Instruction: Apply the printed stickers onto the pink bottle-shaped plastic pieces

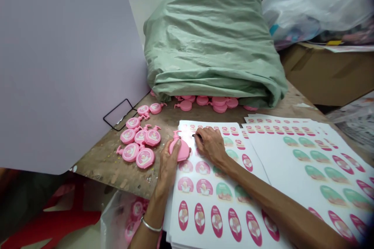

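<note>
My left hand (169,159) grips a small pink toy pump bottle (181,150), its plain face turned up and its nozzle pointing away from me. Over the upper part of a sticker sheet (212,173), my right hand (210,144) is closed with the fingers curled down. A thin dark tip (194,135) pokes out by its fingers; the rest of that object is hidden. Rows of pink, green and oval labels are printed on the sheet, which tops a stack. Left of my hands lie several pink pump bottles (145,158) with round labels on them.
A large green sack (216,42) stands at the back, with more pink bottles (219,101) under its edge. Another stack of sticker sheets (274,151) lies on the right. A cardboard box (330,74) is behind it. Below the table's left edge hangs a plastic bag (112,218) holding pink pieces.
</note>
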`<action>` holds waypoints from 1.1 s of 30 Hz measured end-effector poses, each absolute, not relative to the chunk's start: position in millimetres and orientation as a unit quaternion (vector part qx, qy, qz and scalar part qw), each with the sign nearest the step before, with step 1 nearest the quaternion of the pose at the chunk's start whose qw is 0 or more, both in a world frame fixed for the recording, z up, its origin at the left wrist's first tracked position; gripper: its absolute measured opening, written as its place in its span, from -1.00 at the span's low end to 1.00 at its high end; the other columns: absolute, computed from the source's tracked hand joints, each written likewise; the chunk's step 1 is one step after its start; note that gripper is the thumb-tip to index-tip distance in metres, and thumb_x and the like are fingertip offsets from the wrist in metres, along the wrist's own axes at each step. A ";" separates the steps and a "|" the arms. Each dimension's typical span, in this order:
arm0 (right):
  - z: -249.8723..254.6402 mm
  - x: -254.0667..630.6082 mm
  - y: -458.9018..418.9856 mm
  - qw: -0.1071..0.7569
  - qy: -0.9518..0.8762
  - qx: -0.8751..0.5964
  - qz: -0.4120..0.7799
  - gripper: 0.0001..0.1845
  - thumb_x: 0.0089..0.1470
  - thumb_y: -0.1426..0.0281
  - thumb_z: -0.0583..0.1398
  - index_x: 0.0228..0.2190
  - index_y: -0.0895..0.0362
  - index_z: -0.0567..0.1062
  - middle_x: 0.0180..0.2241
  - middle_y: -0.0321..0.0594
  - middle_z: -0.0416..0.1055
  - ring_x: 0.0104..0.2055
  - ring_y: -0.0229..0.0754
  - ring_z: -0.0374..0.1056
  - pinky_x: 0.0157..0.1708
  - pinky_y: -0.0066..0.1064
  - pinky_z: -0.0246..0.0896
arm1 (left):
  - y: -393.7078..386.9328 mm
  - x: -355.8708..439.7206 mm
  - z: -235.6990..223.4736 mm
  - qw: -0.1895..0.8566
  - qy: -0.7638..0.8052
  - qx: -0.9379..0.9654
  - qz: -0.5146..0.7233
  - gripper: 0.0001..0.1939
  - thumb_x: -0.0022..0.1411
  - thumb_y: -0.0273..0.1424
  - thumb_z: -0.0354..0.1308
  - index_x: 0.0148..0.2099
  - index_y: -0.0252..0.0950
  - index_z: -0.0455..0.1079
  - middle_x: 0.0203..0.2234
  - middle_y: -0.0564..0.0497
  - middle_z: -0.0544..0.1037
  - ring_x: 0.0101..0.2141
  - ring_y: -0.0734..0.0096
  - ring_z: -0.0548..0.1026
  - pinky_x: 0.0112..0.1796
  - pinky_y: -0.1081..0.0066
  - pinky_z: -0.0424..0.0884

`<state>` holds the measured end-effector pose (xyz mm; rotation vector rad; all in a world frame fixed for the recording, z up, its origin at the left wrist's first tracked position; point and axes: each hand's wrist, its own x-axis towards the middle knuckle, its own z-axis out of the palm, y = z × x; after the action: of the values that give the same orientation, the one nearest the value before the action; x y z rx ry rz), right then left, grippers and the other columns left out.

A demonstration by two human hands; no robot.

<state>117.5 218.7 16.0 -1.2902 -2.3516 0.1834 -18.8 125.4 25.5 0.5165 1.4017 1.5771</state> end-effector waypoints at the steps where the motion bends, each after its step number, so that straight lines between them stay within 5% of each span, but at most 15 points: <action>1: 15.5 117.8 218.1 0.225 -0.852 -0.468 0.068 -0.82 0.19 0.38 0.07 -0.36 0.12 0.45 -0.36 -0.15 0.50 -0.25 -0.08 0.27 -0.22 -0.27 -0.10 | 124.3 -19.2 24.3 0.463 0.575 0.220 0.638 -0.49 0.02 -0.10 0.33 -0.05 -0.32 0.46 -0.28 -0.08 0.55 -0.36 0.36 0.56 -0.44 0.51 0.51; 27: 15.8 119.7 219.0 0.235 -0.843 -0.471 0.112 -0.85 0.12 0.40 0.08 -0.43 0.11 0.43 -0.43 -0.18 0.49 -0.27 -0.08 0.26 -0.21 -0.26 -0.08 | 117.8 -21.1 35.7 0.402 0.632 0.326 0.577 -0.60 0.17 -0.11 0.20 -0.10 -0.33 0.49 -0.32 -0.07 0.53 -0.34 0.37 0.48 -0.42 0.53 0.44; 33: 22.7 115.4 221.7 0.207 -0.826 -0.499 0.161 -0.83 0.07 0.26 0.15 -0.44 0.09 0.42 -0.40 -0.18 0.50 -0.26 -0.07 0.29 -0.24 -0.28 -0.02 | 118.9 -20.1 35.2 0.401 0.635 0.321 0.577 -0.58 0.15 -0.12 0.22 -0.06 -0.31 0.50 -0.29 -0.09 0.56 -0.31 0.31 0.50 -0.38 0.47 0.45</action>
<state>115.4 221.7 22.7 -1.3886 -2.3010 0.4475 -20.1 118.9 35.2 0.8113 1.6062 1.4592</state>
